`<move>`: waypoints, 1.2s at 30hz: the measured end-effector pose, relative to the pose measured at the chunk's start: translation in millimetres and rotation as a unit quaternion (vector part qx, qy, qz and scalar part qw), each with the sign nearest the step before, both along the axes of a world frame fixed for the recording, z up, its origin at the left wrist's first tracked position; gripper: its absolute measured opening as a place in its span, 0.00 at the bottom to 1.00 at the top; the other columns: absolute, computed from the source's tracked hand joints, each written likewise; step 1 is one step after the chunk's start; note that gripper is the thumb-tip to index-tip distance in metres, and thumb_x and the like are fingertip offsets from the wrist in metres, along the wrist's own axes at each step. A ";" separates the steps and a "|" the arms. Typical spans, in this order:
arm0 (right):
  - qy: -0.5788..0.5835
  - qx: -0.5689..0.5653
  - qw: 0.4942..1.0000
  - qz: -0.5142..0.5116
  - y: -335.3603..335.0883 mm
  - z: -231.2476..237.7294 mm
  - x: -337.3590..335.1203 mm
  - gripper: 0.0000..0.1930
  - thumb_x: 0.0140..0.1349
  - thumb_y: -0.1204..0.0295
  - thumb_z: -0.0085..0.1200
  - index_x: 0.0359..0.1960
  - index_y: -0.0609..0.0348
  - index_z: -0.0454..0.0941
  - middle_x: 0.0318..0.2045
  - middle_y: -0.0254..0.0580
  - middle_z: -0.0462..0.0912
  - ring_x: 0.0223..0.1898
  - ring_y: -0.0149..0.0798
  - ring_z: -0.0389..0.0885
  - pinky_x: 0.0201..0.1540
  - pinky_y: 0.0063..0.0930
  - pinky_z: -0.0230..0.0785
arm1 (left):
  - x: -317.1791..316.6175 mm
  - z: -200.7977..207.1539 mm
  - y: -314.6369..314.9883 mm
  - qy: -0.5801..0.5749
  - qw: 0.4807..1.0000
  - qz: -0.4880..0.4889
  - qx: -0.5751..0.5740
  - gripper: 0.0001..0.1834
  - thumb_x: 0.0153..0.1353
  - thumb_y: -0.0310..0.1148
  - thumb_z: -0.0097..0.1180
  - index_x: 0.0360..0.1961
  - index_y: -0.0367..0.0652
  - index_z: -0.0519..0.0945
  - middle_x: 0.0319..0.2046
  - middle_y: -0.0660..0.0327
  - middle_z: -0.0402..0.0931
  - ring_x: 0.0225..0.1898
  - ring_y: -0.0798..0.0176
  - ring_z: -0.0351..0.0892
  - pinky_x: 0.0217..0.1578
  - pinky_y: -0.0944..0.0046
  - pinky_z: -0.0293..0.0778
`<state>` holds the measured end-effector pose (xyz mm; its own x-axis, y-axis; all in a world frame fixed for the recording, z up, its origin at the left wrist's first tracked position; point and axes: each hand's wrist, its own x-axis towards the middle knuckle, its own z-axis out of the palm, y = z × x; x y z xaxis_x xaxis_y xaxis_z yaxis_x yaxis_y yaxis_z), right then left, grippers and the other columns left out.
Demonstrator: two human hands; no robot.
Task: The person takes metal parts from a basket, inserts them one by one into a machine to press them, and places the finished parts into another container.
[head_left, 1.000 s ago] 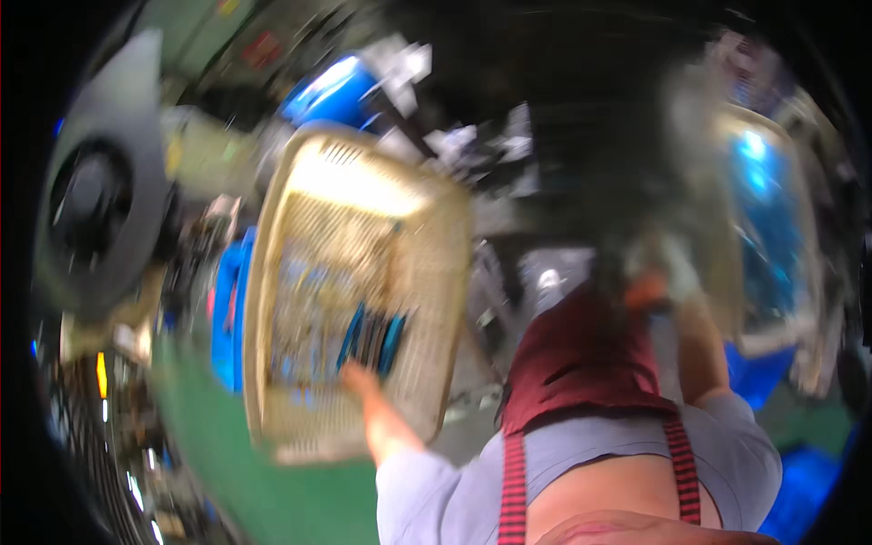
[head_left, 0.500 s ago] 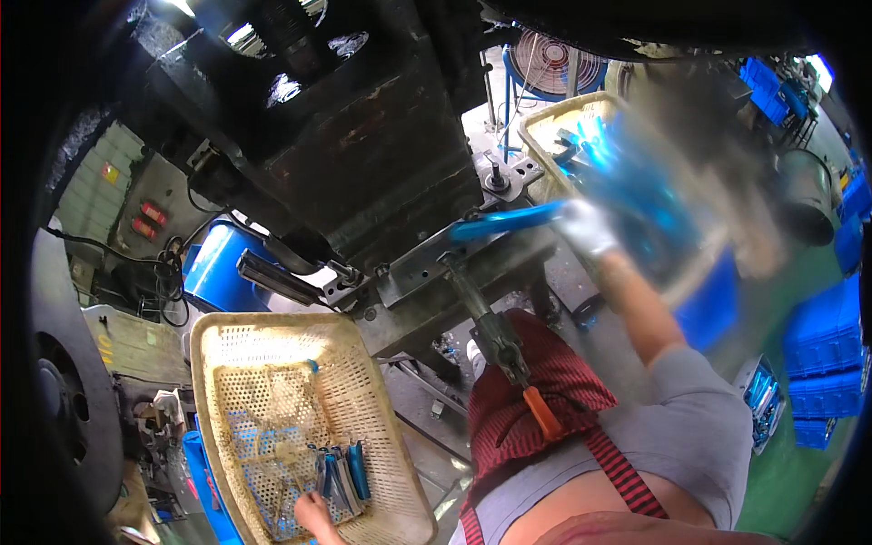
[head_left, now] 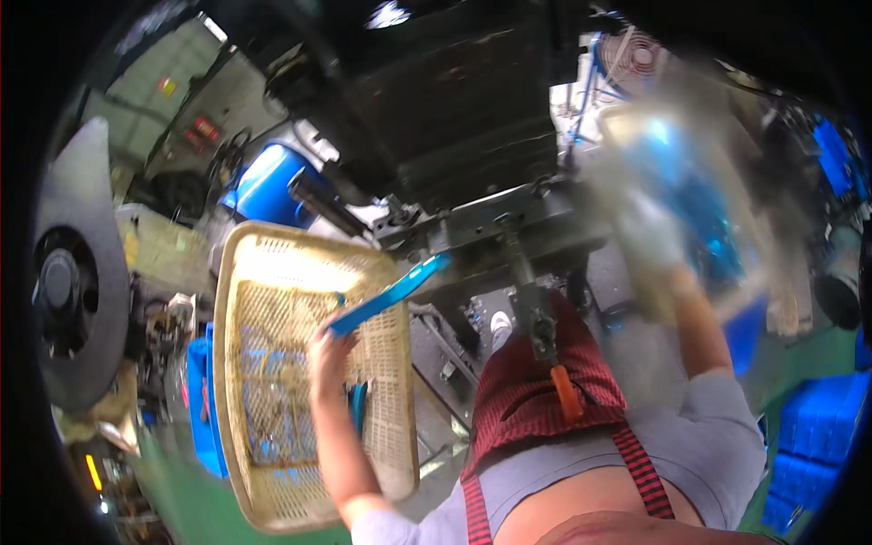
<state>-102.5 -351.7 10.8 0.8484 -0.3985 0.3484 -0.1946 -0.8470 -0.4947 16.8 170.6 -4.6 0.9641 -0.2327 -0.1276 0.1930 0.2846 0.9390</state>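
My left hand [head_left: 329, 359] is closed round one end of a long, slightly curved blue metal strip [head_left: 391, 297]. It lifts the strip above the left beige plastic basket [head_left: 234, 363], its far end pointing toward the machine's dark bench [head_left: 472, 234]. A few more blue strips [head_left: 358, 409] lie in that basket, partly hidden behind my left forearm. My right hand [head_left: 652, 234], in a white glove, is at the near side of the right basket [head_left: 754, 222], which holds blue strips [head_left: 695, 195]. Motion smears its fingers, so whether it holds anything is unclear.
The big dark machine [head_left: 454, 118] fills the top. From its bench a clamp-like metal tool [head_left: 536, 318] with an orange handle [head_left: 567, 392] sticks out toward my apron. A blue drum [head_left: 277, 184] stands behind the left basket; blue crates [head_left: 817, 436] are stacked at lower right.
My left hand has risen from the left basket with a blue strip. My right hand has gone from the bench toward the right basket; the strip it held no longer shows. The view has shifted.
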 end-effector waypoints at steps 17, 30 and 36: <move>-0.171 -0.144 0.917 0.331 165.1 -1.5 -7.7 0.12 0.41 0.62 0.58 0.21 0.52 0.69 0.15 0.41 0.71 0.17 0.41 0.72 0.18 0.33 0.63 | 72.4 -73.2 -224.6 0.201 0.932 -0.044 -0.298 0.22 0.50 0.28 0.46 0.47 0.30 0.60 0.43 0.48 0.65 0.45 0.48 0.67 0.45 0.53 0.66; 0.016 0.125 0.988 0.091 171.0 -31.9 26.7 0.20 0.46 0.57 0.56 0.35 0.59 0.72 0.23 0.53 0.76 0.28 0.52 0.75 0.30 0.36 0.67 | -127.9 -153.1 190.1 0.081 0.530 0.223 0.814 0.20 0.40 0.27 0.53 0.39 0.40 0.69 0.39 0.48 0.65 0.44 0.44 0.65 0.45 0.51 0.63; 0.044 0.589 0.763 0.263 112.2 -1.1 28.5 0.20 0.55 0.54 0.46 0.28 0.62 0.73 0.21 0.45 0.77 0.22 0.33 0.74 0.25 0.27 0.65 | -137.4 -175.6 203.2 0.050 0.520 0.201 0.829 0.20 0.57 0.40 0.43 0.36 0.28 0.72 0.37 0.44 0.70 0.38 0.45 0.70 0.39 0.52 0.65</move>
<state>-74.0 -239.5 9.7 0.9983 0.0130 -0.0561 -0.0576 0.2030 -0.9775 -120.6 373.8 -180.1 0.8613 0.4951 0.1142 0.5027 -0.8631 -0.0496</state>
